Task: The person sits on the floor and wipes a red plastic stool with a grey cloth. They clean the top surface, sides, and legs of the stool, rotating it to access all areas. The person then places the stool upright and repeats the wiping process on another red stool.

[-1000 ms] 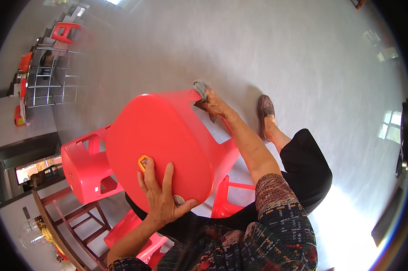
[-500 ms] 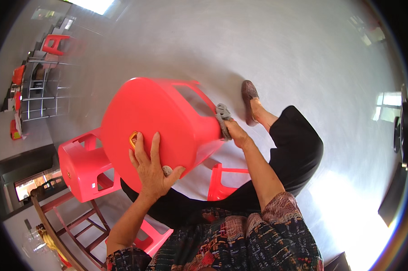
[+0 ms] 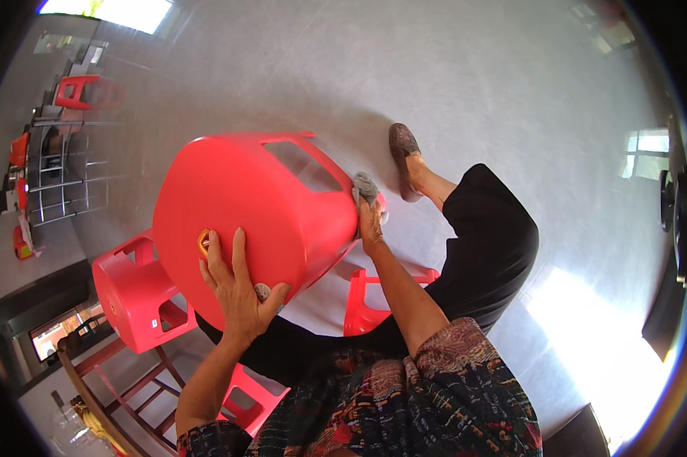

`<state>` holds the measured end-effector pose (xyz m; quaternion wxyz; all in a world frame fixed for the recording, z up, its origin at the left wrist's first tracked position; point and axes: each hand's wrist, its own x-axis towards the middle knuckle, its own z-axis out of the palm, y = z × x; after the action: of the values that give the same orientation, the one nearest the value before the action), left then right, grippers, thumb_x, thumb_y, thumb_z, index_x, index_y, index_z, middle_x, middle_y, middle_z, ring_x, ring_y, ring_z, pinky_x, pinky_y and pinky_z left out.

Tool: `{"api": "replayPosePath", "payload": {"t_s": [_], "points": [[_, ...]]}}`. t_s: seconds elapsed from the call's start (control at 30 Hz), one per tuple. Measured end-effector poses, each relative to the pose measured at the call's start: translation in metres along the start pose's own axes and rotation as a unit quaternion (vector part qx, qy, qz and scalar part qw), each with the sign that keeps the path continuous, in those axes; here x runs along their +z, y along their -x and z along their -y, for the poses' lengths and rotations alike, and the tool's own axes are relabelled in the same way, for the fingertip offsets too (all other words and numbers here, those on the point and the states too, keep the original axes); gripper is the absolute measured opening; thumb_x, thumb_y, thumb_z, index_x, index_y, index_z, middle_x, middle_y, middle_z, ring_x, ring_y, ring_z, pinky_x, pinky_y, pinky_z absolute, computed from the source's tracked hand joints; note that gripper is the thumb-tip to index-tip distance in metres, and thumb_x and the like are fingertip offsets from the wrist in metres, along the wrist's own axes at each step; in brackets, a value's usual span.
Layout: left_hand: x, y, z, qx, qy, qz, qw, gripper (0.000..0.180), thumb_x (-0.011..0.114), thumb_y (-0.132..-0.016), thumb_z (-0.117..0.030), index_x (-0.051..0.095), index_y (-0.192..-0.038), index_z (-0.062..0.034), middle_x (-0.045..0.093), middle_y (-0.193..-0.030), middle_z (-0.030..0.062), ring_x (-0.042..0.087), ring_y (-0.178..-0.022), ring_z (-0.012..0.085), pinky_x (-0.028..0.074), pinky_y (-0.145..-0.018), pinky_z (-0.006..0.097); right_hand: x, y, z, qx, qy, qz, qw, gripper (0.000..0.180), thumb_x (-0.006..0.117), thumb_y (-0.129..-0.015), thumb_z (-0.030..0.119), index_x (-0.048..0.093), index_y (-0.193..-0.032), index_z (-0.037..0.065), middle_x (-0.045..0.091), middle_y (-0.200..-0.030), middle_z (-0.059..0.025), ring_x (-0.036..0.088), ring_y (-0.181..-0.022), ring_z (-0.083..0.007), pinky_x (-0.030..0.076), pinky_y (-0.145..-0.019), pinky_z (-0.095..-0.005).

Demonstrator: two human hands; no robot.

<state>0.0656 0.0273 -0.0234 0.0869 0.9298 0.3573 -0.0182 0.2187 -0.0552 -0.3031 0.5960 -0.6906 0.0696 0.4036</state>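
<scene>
Two bare hands are placed on a large red plastic stool (image 3: 229, 183), which is set in front of the person's body, left of the middle of the view. Its round-cornered seat is turned toward the camera, and its legs are pointed away toward the right (whether all its feet are rested on the floor (image 3: 473, 76) cannot be told). The left hand (image 3: 240, 297) is laid open and flat on the seat, its fingers spread, with an orange-edged sticker (image 3: 204, 242) partly covered by a fingertip and a small round pale sticker (image 3: 262, 292) framed beside the thumb. By the right hand (image 3: 371, 222) a crumpled grey cloth (image 3: 364, 187) is gripped, the fingers being closed on it, and the cloth is held against the stool's side, just beyond a wide cut-out. To the left, a second red stool (image 3: 130, 305) is seen close by; another red stool (image 3: 366, 308) is partly hidden behind the right forearm, and one more (image 3: 256, 396) is half covered beside the left forearm. A dark wooden frame (image 3: 172, 369) is seen at lower left, near some bananas (image 3: 92, 421). Black trousers (image 3: 495, 236) and a brown shoe (image 3: 402, 145) are worn by the person.
</scene>
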Motion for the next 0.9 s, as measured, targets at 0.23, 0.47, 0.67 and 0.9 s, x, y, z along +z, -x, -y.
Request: {"api": "replayPosePath", "payload": {"t_s": [0.23,0.47,0.67,0.9], "points": [[0.001,-0.005,0.004,0.013,0.011,0.010,1.000,0.101,0.056,-0.075,-0.070,0.032,-0.144,0.0006,0.015,-0.149,0.0336,0.016,-0.139,0.0474,0.008,-0.109,0.061,-0.015,-0.092,-0.104,0.213,-0.074,-0.032,0.974,0.067,0.054,-0.083,0.054,0.047,-0.134,0.011,0.051,-0.132,-0.0122,0.051,-0.114,-0.0280,0.044,-0.089,-0.0441],[0.001,-0.001,0.004,0.007,-0.003,0.014,1.000,0.101,0.048,-0.080,-0.073,0.029,-0.145,0.0021,0.013,-0.153,0.0290,0.015,-0.141,0.0448,0.012,-0.110,0.059,-0.020,-0.110,-0.145,0.249,-0.005,-0.149,0.957,0.083,0.055,-0.080,0.065,0.036,-0.140,0.011,0.036,-0.132,-0.0129,0.052,-0.107,-0.0313,0.049,-0.078,-0.0494],[0.002,-0.005,0.003,0.016,0.007,0.007,1.000,0.101,0.057,-0.075,-0.069,0.032,-0.145,-0.0007,0.016,-0.150,0.0313,0.018,-0.140,0.0454,0.009,-0.110,0.060,-0.031,-0.109,-0.154,0.240,-0.274,-0.029,0.931,0.070,0.053,-0.082,0.058,0.042,-0.140,0.021,0.043,-0.138,-0.0090,0.048,-0.122,-0.0322,0.046,-0.091,-0.0495],[0.001,-0.001,0.001,-0.018,-0.001,-0.016,1.000,0.093,0.063,-0.072,-0.051,0.030,-0.148,-0.0075,0.018,-0.152,0.0256,0.019,-0.141,0.0411,0.008,-0.111,0.059,-0.001,-0.054,-0.051,0.304,-0.299,0.061,0.902,0.048,0.046,-0.087,0.055,0.053,-0.124,0.026,0.057,-0.124,-0.0003,0.058,-0.109,-0.0235,0.050,-0.080,-0.0468]]}}
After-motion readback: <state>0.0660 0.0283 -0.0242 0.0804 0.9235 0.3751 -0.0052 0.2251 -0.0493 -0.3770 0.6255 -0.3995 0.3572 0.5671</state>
